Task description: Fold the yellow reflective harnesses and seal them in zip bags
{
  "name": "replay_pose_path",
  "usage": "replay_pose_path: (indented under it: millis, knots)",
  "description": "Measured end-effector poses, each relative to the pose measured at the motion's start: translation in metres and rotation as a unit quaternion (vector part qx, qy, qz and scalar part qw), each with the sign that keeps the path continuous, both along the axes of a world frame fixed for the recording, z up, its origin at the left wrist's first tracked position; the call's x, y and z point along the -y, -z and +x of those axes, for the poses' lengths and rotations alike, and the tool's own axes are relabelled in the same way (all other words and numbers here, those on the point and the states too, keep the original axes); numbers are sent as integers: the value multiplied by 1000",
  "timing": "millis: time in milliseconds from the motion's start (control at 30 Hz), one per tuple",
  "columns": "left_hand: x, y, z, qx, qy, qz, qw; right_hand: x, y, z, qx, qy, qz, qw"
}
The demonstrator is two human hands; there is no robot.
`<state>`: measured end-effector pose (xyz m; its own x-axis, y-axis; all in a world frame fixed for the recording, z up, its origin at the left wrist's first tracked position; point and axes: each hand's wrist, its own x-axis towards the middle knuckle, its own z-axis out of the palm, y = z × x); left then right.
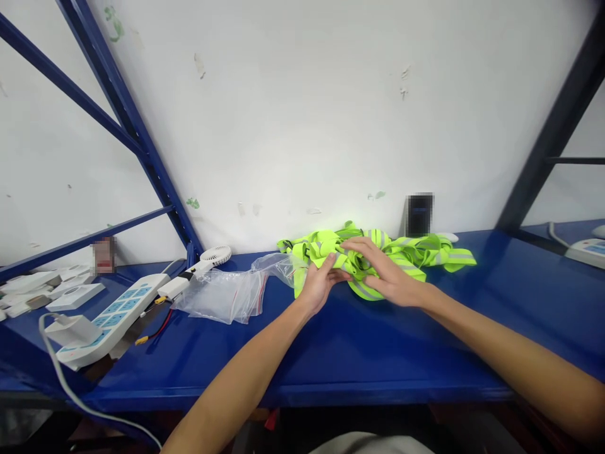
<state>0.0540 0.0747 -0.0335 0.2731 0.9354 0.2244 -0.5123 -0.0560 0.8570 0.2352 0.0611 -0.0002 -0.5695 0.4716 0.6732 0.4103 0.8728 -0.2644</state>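
Straps: heap at centre-right of frame, long axis left–right, touching both hands; neither nearer. Left hand: fingers closed on a fold. Right hand: fingers curved over heap; grip unclear.

Scuffed white wall — blue shelf

straps: neon yellow-green, grey stripes | shelf: blue | wall: white

The left hand holds yellow-green straps; the right hand touches them; clear bags lie at their nine o'clock.
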Motion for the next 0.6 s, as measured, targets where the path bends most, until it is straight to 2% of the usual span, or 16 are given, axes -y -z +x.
replay_pose_path:
  millis: [100, 200, 267, 433, 533, 600]
  knots:
    - [-4, 6, 2, -43, -51, 31, 997, 1, 6, -11, 3, 36, 17, 999]
    - [-5, 12, 4, -94, -98, 72, 988, -6, 16, -18, -38, 71, 87, 993]
    - [-5, 15, 4, -105, -107, 84, 985, -10, 21, -18, -47, 74, 128, 988]
    - [-4, 18, 0, -121, -13, 66, 990, -11, 23, -13, -70, 60, 184, 979]
    - [3, 15, 2, -131, 50, 74, 987, -14, 24, -10, -116, 69, 166, 977]
    - [11, 11, 3, -164, 68, 110, 978, -17, 23, -8, -147, 82, 138, 976]
